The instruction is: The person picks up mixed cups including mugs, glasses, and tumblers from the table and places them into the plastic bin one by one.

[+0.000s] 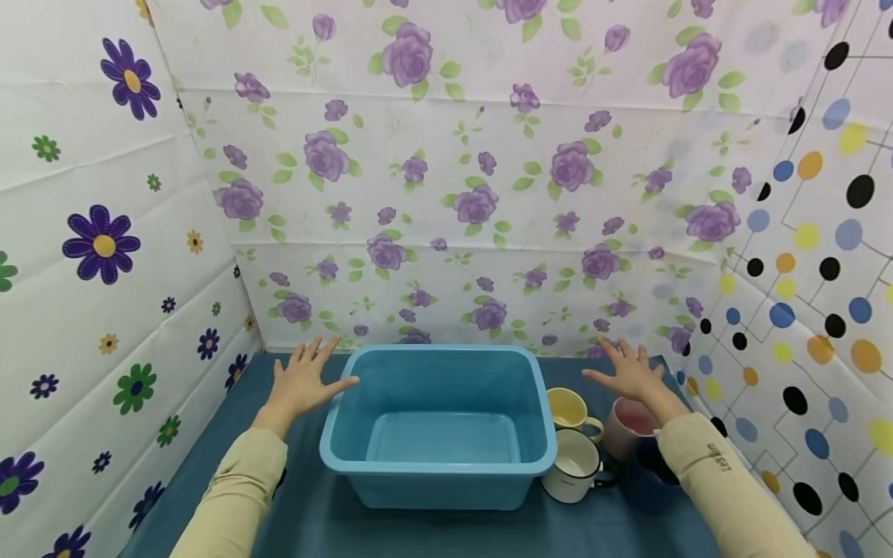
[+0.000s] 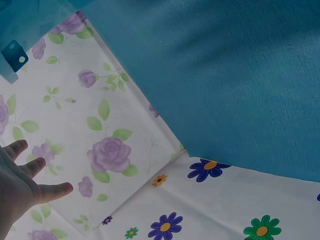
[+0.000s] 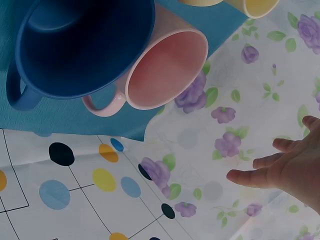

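Note:
A blue plastic basin (image 1: pixel 439 467) stands in the middle of the table with nothing inside it. My left hand (image 1: pixel 300 384) is held in the air by the basin's left rim, fingers spread. Over the cups at the right hovers my right hand (image 1: pixel 633 376), its fingers spread too and holding nothing. Below it are a yellow mug (image 1: pixel 567 407), a white mug with a dark rim (image 1: pixel 572 467), a pink mug (image 1: pixel 628 425) and a dark blue mug (image 1: pixel 649 480). The right wrist view shows the blue mug (image 3: pixel 85 50) beside the pink mug (image 3: pixel 167 70).
A blue cloth (image 1: pixel 293 511) covers the table. Flower-printed sheets form the back wall (image 1: pixel 446 194) and left wall (image 1: pixel 160 256). On the right stands a wall with coloured dots (image 1: pixel 823 310), close to the mugs.

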The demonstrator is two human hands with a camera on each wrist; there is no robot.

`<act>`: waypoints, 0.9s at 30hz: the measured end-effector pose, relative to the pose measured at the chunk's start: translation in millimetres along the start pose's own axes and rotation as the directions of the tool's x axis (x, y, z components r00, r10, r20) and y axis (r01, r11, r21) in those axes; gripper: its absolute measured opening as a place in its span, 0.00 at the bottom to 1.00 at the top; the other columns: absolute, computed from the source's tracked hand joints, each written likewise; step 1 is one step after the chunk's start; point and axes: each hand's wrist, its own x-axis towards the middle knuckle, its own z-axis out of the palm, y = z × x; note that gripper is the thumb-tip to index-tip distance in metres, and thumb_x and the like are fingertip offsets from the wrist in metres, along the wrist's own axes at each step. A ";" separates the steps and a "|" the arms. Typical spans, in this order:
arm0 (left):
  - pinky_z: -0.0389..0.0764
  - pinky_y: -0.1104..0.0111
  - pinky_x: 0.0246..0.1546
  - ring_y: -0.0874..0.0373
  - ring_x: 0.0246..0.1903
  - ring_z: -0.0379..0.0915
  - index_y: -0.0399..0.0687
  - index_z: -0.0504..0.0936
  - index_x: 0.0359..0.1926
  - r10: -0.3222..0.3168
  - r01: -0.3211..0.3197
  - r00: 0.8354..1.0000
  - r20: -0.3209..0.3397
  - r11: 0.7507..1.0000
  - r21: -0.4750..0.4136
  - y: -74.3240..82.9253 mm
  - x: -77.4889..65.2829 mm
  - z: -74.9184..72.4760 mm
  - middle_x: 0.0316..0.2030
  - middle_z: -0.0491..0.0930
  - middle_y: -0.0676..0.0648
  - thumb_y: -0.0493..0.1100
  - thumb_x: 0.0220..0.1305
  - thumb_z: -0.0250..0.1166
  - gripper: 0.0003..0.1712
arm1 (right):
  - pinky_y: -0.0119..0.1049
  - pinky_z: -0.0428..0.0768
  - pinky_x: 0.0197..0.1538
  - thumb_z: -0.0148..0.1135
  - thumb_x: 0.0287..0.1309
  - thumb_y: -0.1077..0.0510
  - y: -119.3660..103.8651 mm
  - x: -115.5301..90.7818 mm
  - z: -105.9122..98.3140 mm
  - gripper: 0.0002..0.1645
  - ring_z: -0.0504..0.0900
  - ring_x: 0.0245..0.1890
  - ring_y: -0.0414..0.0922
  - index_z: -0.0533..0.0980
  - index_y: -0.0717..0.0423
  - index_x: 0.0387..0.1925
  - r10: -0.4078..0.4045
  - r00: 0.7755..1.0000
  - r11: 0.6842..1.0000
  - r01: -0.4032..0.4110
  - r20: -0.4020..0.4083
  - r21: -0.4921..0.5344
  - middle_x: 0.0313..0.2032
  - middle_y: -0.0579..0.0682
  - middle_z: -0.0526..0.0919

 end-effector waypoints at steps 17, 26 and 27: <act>0.64 0.34 0.52 0.28 0.62 0.57 0.52 0.53 0.73 0.029 -0.028 0.999 -0.032 0.999 0.025 -2.5 -2.7 0.8 0.68 0.56 0.31 0.74 0.57 0.53 0.51 | 0.80 0.54 0.52 0.53 0.62 0.38 -0.5 -8.1 -2.0 0.47 0.51 0.62 0.79 0.52 0.62 0.70 -0.061 0.998 0.998 0.061 -0.003 -0.013 0.66 0.77 0.51; 0.76 0.43 0.42 0.33 0.49 0.73 0.44 0.67 0.66 0.068 -0.065 0.992 -0.107 0.998 0.027 0.7 -5.9 -2.9 0.58 0.71 0.29 0.61 0.62 0.58 0.38 | 0.64 0.68 0.55 0.55 0.63 0.46 5.5 -6.5 2.2 0.39 0.67 0.57 0.72 0.62 0.72 0.63 -0.117 0.993 0.993 0.117 -0.029 -0.022 0.59 0.77 0.65; 0.76 0.44 0.41 0.33 0.48 0.74 0.43 0.68 0.65 0.068 -0.066 0.992 -0.108 0.998 0.025 0.5 -6.1 -2.8 0.57 0.72 0.30 0.60 0.62 0.59 0.37 | 0.63 0.69 0.55 0.55 0.63 0.47 7.0 -6.3 3.4 0.37 0.68 0.57 0.71 0.64 0.73 0.61 -0.123 0.992 0.992 0.122 -0.041 -0.020 0.58 0.76 0.67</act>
